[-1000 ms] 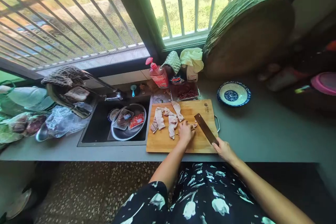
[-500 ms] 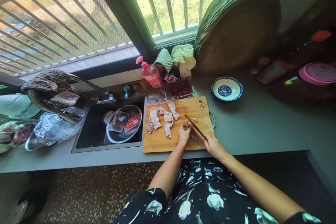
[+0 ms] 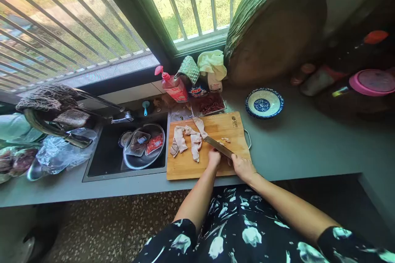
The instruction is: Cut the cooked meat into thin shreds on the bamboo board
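My right hand (image 3: 243, 167) is closed round the handle of a kitchen knife (image 3: 219, 146), whose broad blade slants up and left over the wooden cutting board (image 3: 185, 170). Just below the blade, my left hand (image 3: 214, 158) is closed with its fingers bent down at the board. Whatever lies under those fingers is mostly hidden by the hand and blade. Pale pieces of raw meat (image 3: 196, 146) lie on the left half of the board. Small cut bits (image 3: 226, 139) rest beyond the knife. A strip of meat (image 3: 200, 126) reaches to the blade's tip.
Left of the board is a sink (image 3: 101, 156) holding a metal bowl (image 3: 143, 167) with packaged food. A tray of dark red shreds (image 3: 212, 104), a pink pump bottle (image 3: 174, 89) and other bottles stand behind the board. A blue-rimmed dish (image 3: 264, 103) sits to the right.
The knife has swung so that its blade lies flatter and its tip points further left. My right hand has shifted slightly left. The view has moved a little.
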Available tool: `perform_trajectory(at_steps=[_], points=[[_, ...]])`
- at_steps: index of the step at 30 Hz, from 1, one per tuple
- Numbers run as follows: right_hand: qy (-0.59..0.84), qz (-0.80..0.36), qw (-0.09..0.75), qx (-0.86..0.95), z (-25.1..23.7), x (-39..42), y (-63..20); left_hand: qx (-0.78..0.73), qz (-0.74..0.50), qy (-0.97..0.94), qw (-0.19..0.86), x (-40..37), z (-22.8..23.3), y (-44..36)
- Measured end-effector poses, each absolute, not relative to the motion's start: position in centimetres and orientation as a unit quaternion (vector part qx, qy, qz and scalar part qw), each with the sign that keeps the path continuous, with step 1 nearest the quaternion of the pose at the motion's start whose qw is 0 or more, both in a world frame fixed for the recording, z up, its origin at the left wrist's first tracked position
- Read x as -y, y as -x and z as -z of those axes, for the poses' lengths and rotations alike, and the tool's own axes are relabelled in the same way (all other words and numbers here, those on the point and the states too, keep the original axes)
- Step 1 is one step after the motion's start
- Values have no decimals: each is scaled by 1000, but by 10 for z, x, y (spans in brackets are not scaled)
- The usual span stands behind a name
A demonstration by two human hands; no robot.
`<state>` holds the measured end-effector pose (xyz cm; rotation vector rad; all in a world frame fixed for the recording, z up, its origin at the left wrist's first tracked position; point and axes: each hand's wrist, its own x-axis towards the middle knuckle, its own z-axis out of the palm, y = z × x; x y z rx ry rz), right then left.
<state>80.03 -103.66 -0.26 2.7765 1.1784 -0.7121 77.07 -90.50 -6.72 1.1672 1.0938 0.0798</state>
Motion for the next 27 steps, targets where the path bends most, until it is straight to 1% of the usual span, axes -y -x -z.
perform_trajectory(at_steps=[9,12,15,17,19,22,25,27], points=[[-904,243,-5,-352,3,1030,-796,-472,-8,-514,717,898,69,-777],[-916,217,-23,-337,0,1034,-806,-484,3,-520,704,894,64,-771],[-943,168,-20,-285,1,1029,-827,-483,-21,-532,695,892,51,-760],[-956,144,-8,-256,6,1020,-845,-465,-51,-517,717,891,37,-752],[-959,131,-2,-252,13,1010,-859,-445,-79,-499,740,891,23,-745],[-952,131,-10,-275,21,1002,-867,-435,-102,-495,745,888,6,-739],[-949,119,-30,-292,14,999,-860,-441,-98,-489,746,884,0,-736],[-933,105,-80,-334,-1,996,-851,-448,-103,-485,744,883,0,-734]])
